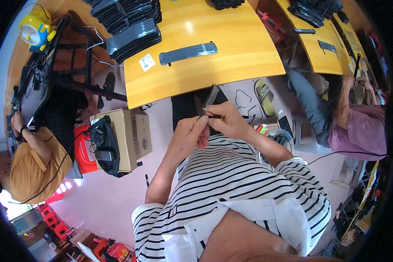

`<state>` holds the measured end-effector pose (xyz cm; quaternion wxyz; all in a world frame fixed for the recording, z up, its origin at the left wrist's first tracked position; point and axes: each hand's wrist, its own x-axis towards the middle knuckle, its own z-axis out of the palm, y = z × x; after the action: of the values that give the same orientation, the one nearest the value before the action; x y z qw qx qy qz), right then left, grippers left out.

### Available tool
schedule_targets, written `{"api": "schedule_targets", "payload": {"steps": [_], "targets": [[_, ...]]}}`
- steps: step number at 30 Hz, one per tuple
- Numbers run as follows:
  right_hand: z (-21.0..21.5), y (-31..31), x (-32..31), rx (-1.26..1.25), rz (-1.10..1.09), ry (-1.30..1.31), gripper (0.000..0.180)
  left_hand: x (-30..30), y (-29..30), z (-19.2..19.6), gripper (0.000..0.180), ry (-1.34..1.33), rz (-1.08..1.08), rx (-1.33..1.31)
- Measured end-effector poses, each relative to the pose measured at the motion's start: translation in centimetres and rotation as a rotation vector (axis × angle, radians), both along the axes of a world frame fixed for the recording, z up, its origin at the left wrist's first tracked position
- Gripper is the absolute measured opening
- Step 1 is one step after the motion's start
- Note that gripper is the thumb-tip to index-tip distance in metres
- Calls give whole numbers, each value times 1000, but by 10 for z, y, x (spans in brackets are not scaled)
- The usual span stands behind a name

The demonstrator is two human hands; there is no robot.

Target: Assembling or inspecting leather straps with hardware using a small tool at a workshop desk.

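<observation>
My left hand [188, 135] and my right hand [229, 122] meet just below the front edge of the yellow wooden table [214, 70]. My right hand grips a thin dark tool with a pale tip [212, 114] and a flat dark strip-like part [211, 98] that sticks up toward the table edge. My left hand pinches the near end of the same part. On the table lies a long dark flat strip [187, 53] beside a small white label [146, 62]. Stacks of similar dark parts [133, 30] stand at the table's far left.
A cardboard box [133, 135] with a black bag [105, 146] stands on the floor at my left, next to a red stool [81, 150]. A person in an orange shirt [30, 168] sits left; another in purple [360, 131] sits right. A yellow sandal [263, 91] lies under the table.
</observation>
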<state>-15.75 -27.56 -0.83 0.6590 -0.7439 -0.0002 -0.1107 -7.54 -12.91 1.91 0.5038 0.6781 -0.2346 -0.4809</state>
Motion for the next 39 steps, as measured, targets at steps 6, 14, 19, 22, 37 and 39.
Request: {"api": "schedule_targets", "payload": {"steps": [6,14,19,22,37,39], "targets": [[12,8,2,513,-107,264,22,-1,-4,11,43,108,69,-65],[-14,-127,-27,1274,-667,-49,22,17,79,17,36,708,693,-93],[-22,-200,-86,1292,-687,-247,21,44,194,19,41,404,576,-322],[0,-179,-81,1009,-718,-57,20,41,197,25,42,298,660,-269],[39,-112,-59,-359,-710,264,16,83,47,-125,46,347,878,-369],[45,-109,-58,-346,-746,224,19,87,45,-130,56,478,843,-334]]}}
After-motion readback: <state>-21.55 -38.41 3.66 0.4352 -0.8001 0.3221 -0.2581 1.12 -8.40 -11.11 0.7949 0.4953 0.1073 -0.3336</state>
